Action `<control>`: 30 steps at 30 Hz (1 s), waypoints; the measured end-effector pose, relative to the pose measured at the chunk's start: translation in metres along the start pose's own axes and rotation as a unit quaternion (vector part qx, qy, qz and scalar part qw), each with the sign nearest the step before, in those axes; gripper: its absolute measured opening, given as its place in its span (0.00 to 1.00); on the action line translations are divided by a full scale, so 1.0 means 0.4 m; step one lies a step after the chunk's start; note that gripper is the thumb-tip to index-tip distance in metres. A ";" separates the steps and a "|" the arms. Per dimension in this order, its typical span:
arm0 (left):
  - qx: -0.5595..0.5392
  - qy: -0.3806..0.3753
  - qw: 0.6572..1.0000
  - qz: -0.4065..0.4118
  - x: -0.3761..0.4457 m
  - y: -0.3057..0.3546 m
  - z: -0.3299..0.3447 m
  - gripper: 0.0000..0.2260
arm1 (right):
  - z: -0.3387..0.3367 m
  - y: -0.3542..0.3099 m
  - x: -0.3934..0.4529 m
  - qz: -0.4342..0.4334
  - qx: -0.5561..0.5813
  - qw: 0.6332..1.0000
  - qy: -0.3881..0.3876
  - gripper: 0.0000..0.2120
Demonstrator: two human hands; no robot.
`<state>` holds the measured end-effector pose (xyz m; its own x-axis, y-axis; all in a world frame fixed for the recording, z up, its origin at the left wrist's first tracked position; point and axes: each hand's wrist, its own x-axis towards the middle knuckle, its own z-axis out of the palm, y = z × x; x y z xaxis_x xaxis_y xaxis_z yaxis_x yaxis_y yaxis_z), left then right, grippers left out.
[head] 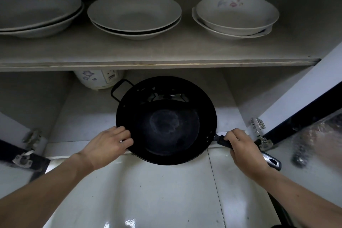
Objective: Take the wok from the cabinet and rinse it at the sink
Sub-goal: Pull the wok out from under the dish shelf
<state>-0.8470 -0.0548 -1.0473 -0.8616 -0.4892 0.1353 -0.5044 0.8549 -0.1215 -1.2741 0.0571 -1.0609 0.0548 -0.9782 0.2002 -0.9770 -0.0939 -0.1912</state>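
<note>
A black wok [166, 120] sits half out of the open lower cabinet, its bowl over the cabinet's front edge. A small loop handle [121, 89] points to the back left. The long black handle [272, 161] with a silver end runs to the front right. My left hand [109, 144] grips the wok's left rim, fingers curled over the edge. My right hand [242, 148] is closed around the long handle near the bowl. No sink is in view.
Stacks of white plates [134, 13] stand on the shelf [159, 61] above the wok. A white rice cooker [98, 79] sits at the back left of the lower compartment. Cabinet doors [296, 102] hang open at both sides. White floor tiles [148, 190] lie below.
</note>
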 end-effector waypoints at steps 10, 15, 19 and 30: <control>0.000 -0.039 0.999 -0.019 0.004 0.032 -0.010 0.18 | -0.004 -0.010 -0.011 -0.017 -0.029 0.999 0.009 0.23; 0.013 -0.040 0.999 0.001 -0.002 0.051 -0.038 0.22 | -0.023 -0.003 -0.011 -0.027 -0.053 0.998 -0.002 0.24; 0.024 -0.041 0.998 0.036 -0.031 0.065 -0.073 0.17 | -0.037 -0.005 -0.023 -0.035 -0.051 0.998 -0.016 0.24; -0.040 -0.087 0.995 0.019 -0.125 0.137 -0.287 0.20 | -0.229 -0.096 -0.090 -0.031 -0.040 0.992 -0.114 0.25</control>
<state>-0.8252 0.0365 -0.9476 -0.8803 -0.4726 -0.0411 -0.4710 0.8811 -0.0435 -1.2576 0.1129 -0.9726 0.1522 -0.9882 -0.0146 -0.9829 -0.1498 -0.1068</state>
